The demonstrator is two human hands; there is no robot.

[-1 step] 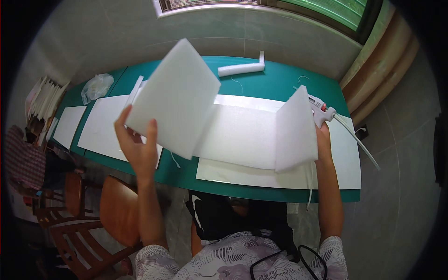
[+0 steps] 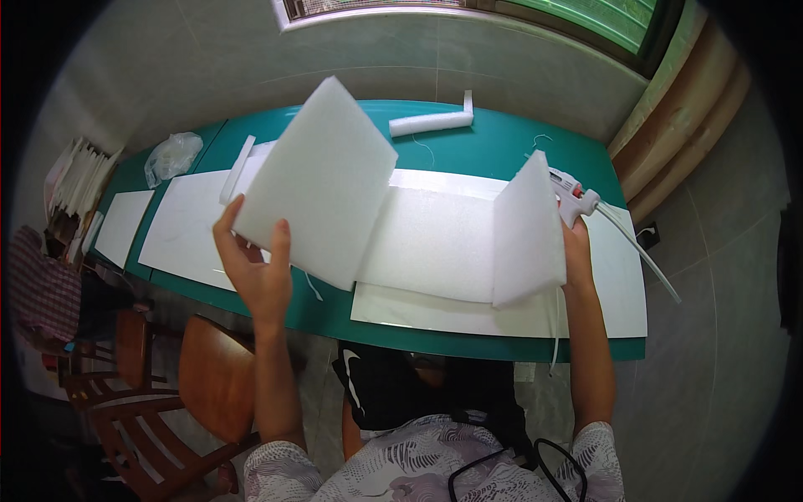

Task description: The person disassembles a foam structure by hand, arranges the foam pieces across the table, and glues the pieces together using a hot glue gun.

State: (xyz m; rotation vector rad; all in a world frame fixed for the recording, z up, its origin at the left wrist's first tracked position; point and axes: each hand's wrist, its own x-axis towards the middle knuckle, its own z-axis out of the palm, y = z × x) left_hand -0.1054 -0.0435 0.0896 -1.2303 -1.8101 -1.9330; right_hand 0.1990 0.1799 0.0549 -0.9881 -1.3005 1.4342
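A white foam sheet point(image 2: 427, 243) lies across the middle of the table, with its left panel point(image 2: 322, 184) raised and tilted and its right flap point(image 2: 529, 230) standing up. My left hand point(image 2: 261, 276) grips the raised panel at its lower left edge, thumb and fingers on either side. Behind the right flap, my right hand point(image 2: 575, 247) is closed around a white glue gun point(image 2: 572, 197) with a red part; a long pale stick or cord trails from its rear. The flap hides some of the right fingers and the gun's front.
White boards point(image 2: 184, 226) lie on the green table point(image 2: 326, 322) beneath the foam. A foam roll point(image 2: 431, 124) sits at the back, a clear plastic bag point(image 2: 173, 159) at the far left. Wooden chairs point(image 2: 216, 376) stand left of me; another person point(image 2: 46, 284) is beyond.
The raised left panel and my left hand have shifted slightly right and down. My right hand keeps the glue gun almost in place.
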